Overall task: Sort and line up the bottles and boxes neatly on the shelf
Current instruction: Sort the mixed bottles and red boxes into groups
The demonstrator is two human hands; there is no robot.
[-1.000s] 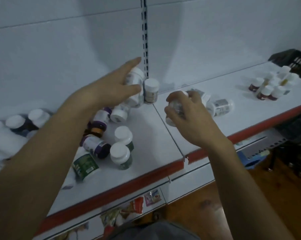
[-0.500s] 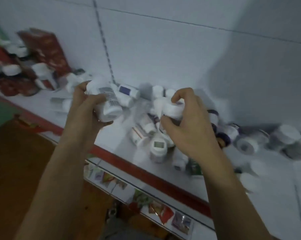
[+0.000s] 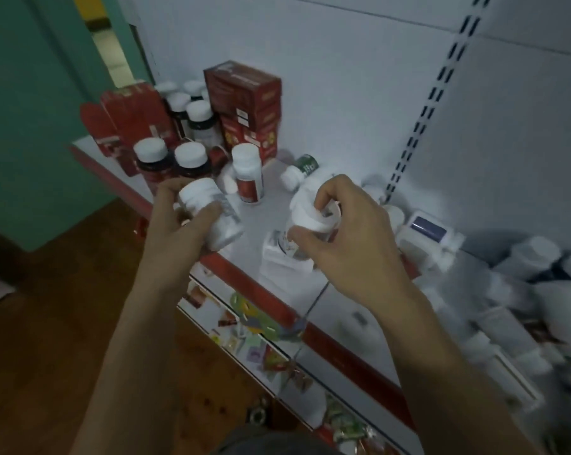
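White bottles in both hands, sorting only partly done
Head view: the left hand (image 3: 179,221) is wrapped round a white bottle (image 3: 213,210) over the front edge of the shelf (image 3: 271,192), and the right hand (image 3: 349,244) grips a second white bottle (image 3: 305,211); red boxes (image 3: 244,103) and dark bottles (image 3: 153,159) stand grouped at the far left, but a green-labelled bottle (image 3: 302,169) lies toppled and the blurred heap of bottles (image 3: 523,290) on the right looks unsorted, so I'd judge most remains
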